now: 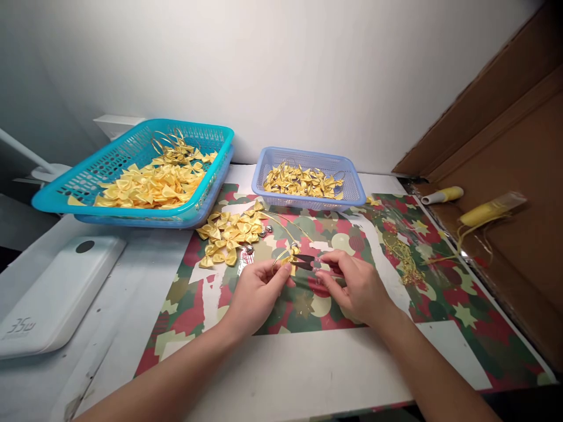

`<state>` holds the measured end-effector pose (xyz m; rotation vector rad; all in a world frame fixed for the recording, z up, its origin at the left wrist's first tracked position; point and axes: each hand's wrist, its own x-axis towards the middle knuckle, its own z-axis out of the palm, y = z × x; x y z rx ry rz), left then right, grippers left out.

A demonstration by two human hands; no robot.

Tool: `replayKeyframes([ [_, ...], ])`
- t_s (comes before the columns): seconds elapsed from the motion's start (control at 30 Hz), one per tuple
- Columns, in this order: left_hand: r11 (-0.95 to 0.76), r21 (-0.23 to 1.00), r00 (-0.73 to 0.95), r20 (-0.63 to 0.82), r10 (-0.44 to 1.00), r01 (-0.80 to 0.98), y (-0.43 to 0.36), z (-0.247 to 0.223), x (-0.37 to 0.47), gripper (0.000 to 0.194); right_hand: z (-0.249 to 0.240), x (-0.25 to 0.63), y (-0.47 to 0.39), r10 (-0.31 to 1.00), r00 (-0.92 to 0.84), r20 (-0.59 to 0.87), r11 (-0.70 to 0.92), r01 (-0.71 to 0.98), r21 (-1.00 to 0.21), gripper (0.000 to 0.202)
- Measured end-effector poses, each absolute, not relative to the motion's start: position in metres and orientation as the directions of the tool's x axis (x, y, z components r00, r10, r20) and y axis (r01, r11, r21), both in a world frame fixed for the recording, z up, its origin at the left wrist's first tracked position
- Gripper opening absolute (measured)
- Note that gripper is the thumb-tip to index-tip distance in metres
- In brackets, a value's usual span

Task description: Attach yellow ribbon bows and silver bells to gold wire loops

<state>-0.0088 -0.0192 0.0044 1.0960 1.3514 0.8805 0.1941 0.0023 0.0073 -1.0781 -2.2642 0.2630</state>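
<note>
Now the yellow bow [289,259] with its gold cord [276,258] is over the middle of the tabletop [285,363], pinched by the left hand [259,290]; the right hand [354,284] grips what look like small scissors [303,265], dark blades parted at the bow. Trimming seems in hand, so the next move calls for a steady pinch and careful snip. Loose bows [229,234] lie just beyond.

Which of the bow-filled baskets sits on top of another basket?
The large turquoise basket on the left: a blue basket shows beneath it. The smaller lavender-blue basket to its right shows none underneath.
</note>
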Motion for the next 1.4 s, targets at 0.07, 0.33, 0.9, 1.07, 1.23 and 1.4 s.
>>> replayKeyframes([
  [0.07, 0.285, 0.952, 0.063, -0.293, 0.954, 0.112, -0.019, 0.004, -0.009, 0.042, 0.008, 0.194, 0.002, 0.742, -0.487, 0.461, 0.662, 0.639, -0.391, 0.01],
  [0.33, 0.299, 0.949, 0.049, -0.305, 0.951, 0.102, -0.019, 0.003, -0.009, 0.042, 0.006, 0.192, 0.0, 0.712, -0.477, 0.516, 0.684, 0.637, -0.355, 0.012],
  [0.9, 0.307, 0.945, 0.043, -0.313, 0.949, 0.109, -0.019, 0.002, -0.008, 0.044, 0.002, 0.189, 0.0, 0.632, -0.484, 0.605, 0.728, 0.638, -0.25, 0.014],
  [1.07, 0.308, 0.944, 0.047, -0.316, 0.948, 0.118, -0.019, 0.003, -0.008, 0.045, 0.002, 0.189, 0.0, 0.61, -0.488, 0.625, 0.741, 0.631, -0.231, 0.016],
  [1.23, 0.304, 0.946, 0.054, -0.311, 0.949, 0.109, -0.02, 0.004, -0.01, 0.045, -0.001, 0.19, -0.001, 0.662, -0.464, 0.588, 0.715, 0.626, -0.311, 0.017],
  [1.4, 0.316, 0.942, 0.039, -0.322, 0.946, 0.11, -0.019, 0.005, -0.009, 0.044, -0.003, 0.191, -0.001, 0.688, -0.459, 0.562, 0.702, 0.619, -0.354, 0.017],
])
